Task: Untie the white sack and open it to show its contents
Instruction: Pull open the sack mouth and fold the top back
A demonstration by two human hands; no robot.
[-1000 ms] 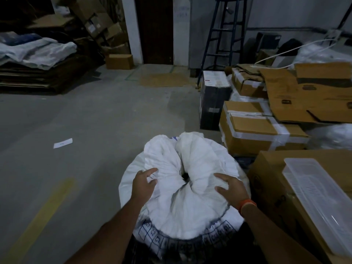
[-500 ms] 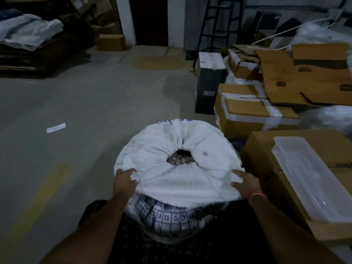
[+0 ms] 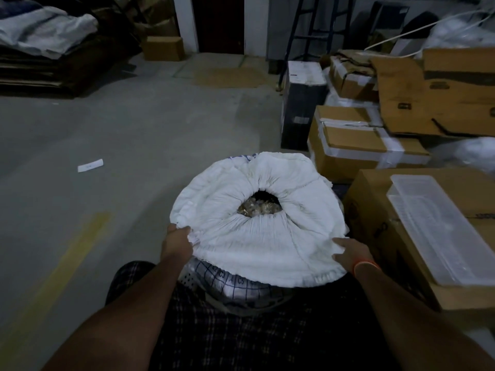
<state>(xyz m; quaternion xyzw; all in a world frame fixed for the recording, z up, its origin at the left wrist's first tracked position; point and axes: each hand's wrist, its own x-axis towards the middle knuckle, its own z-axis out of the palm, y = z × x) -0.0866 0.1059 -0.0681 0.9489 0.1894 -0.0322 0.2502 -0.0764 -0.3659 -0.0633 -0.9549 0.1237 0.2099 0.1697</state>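
Note:
The white sack [image 3: 257, 245] stands upright on the floor right in front of me. Its mouth is rolled outward into a wide collar, and a round opening in the middle shows small pale brownish contents [image 3: 258, 208]. A printed grid of letters and numbers shows on the sack's side below the collar. My left hand [image 3: 178, 241] grips the collar's near left edge, fabric bunched in its fingers. My right hand [image 3: 351, 251], with an orange band at the wrist, holds the collar's near right edge, fingers lying over the fabric.
Cardboard boxes [image 3: 356, 145] are stacked close on the right, one with a clear plastic tray [image 3: 439, 226] on top. A black box [image 3: 302, 103] and a ladder [image 3: 316, 28] stand behind. Bare concrete floor lies to the left, with a paper slip [image 3: 90, 165].
The bunched sack top has been pulled down and outward into a collar, and the opening has widened so the contents show. Both hands slid from the top to the collar's near edge.

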